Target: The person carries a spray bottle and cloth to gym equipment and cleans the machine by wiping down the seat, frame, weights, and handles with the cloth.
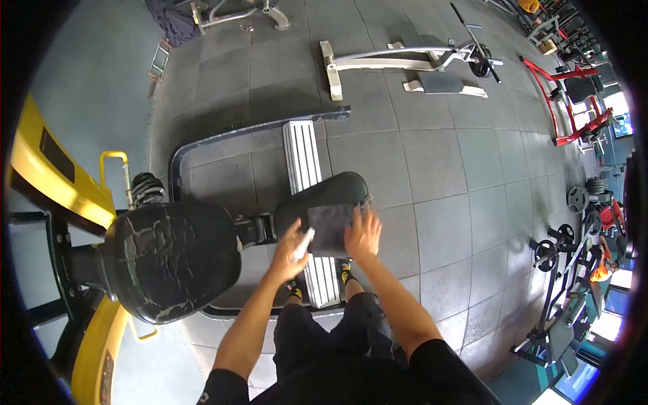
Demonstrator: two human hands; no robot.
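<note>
Head view: Bare hands meet a black pad [322, 192] in a gym.
The left hand [286, 256], at the pad's seven o'clock, curls around a small white item [303, 244]; the right hand [363, 235], its grip open, lies over a dark square's [327, 229] edge at four. A cracked seat [182, 263] sits between eight and nine.

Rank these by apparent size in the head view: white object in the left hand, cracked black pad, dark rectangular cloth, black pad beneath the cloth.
1. Cracked black pad
2. Black pad beneath the cloth, partly covered
3. Dark rectangular cloth
4. White object
</note>
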